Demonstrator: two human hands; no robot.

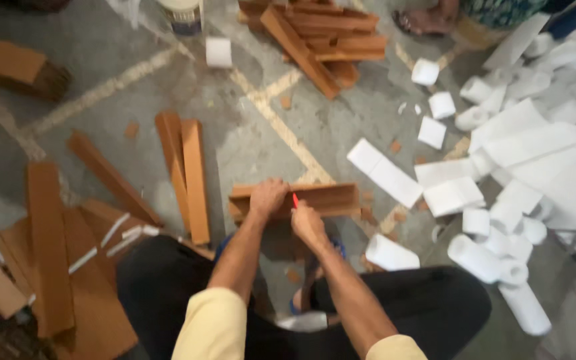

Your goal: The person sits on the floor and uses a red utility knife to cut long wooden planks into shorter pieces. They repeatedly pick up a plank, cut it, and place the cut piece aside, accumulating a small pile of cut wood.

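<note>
The long brown folded cardboard channel (301, 200) lies on the grey concrete floor (235, 133) directly in front of the seated person's knees, its long axis running left to right across the view, almost level, with the right end raised very slightly toward the top of the view. The open side of the channel faces the camera. The left hand (268, 198) is clamped over the upper edge of the channel near its left third, fingers curled over the far wall. The right hand (308, 223) is closed around a slim red tool (295, 200), whose tip points up and meets the near wall of the channel just right of the left hand; the kind of tool cannot be told. Flat brown cardboard strips (191, 177) lie to the left, pointing roughly away from the person. A stack of similar brown channels (321, 40) lies farther off. White paper rolls and sheets (521, 167) are heaped on the right. A white cylindrical container (183, 15) stands at the top edge.
</note>
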